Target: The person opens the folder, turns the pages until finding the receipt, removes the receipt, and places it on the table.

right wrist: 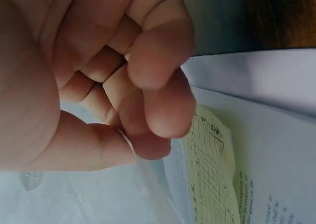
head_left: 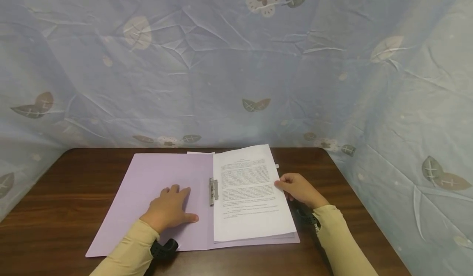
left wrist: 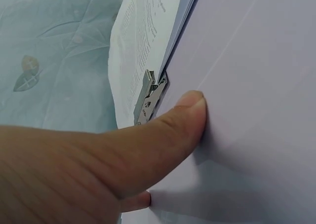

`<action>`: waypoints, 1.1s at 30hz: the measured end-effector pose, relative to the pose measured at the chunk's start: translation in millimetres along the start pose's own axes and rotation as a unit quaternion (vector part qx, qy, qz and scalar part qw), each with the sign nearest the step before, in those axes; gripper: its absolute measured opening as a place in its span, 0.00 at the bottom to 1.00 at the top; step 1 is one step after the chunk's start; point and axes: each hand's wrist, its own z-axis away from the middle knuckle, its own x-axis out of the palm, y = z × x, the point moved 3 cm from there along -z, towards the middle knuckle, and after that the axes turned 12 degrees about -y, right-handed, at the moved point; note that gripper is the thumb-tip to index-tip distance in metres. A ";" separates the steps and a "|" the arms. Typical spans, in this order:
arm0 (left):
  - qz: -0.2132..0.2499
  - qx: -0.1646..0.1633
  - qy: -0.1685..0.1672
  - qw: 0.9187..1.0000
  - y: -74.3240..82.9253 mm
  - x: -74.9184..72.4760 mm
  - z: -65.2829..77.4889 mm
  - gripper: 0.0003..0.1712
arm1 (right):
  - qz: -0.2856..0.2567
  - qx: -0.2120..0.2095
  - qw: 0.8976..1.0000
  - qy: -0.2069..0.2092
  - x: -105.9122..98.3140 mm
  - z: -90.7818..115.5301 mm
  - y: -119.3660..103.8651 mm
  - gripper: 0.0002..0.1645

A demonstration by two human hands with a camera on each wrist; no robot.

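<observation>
A lilac folder (head_left: 148, 177) lies spread open on the table, its metal clip (head_left: 212, 192) along the middle. My left hand (head_left: 168, 206) rests on the left cover with fingers spread. In the left wrist view, the thumb (left wrist: 190, 108) presses on the lilac surface near the clip. At the right edge of a printed sheet (head_left: 255, 226), my right hand (head_left: 301, 189) pinches the paper between thumb and fingers. That edge is lifted off the stack. Under it, the right wrist view shows a yellow slip with a printed grid (right wrist: 210, 165) among other printed pages.
The dark wooden table (head_left: 48, 194) extends to both sides of the folder. Behind it and at the sides hangs a pale blue cloth (head_left: 207, 83) with leaf prints. A white paper edge (head_left: 200, 152) and a small white tab (head_left: 277, 166) stick out past the folder and sheet.
</observation>
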 end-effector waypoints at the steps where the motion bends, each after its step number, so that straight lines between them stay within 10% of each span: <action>1: -0.001 0.000 0.001 1.000 0.1 0.0 0.4 0.55 | 0.002 0.002 1.000 0.002 0.2 0.1 0.2 0.13; 33: -0.018 0.006 -0.012 1.000 -40.3 -17.3 -7.6 0.35 | 0.008 0.019 0.999 0.047 -5.3 -5.6 10.5 0.09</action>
